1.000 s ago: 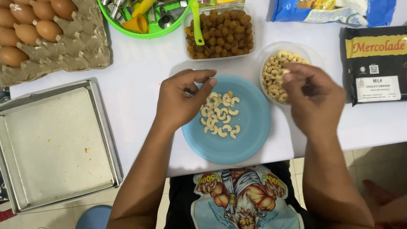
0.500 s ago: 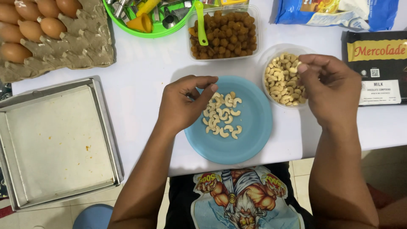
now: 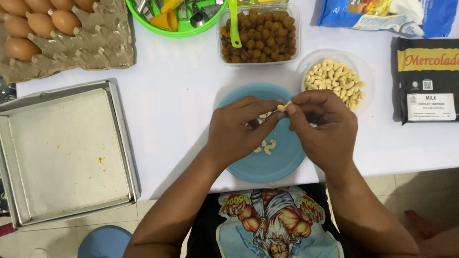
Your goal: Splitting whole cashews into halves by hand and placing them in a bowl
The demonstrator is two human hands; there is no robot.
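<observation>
Both hands meet above the blue plate [image 3: 267,167]: the left hand [image 3: 239,129] and the right hand [image 3: 320,126] pinch a single cashew [image 3: 284,106] between their fingertips, fingers drawn in narrow around it. More cashews lie on the plate under the left hand. Just beside the right hand, a clear bowl of cashews [image 3: 334,79] stands on the white table [image 3: 177,91].
</observation>
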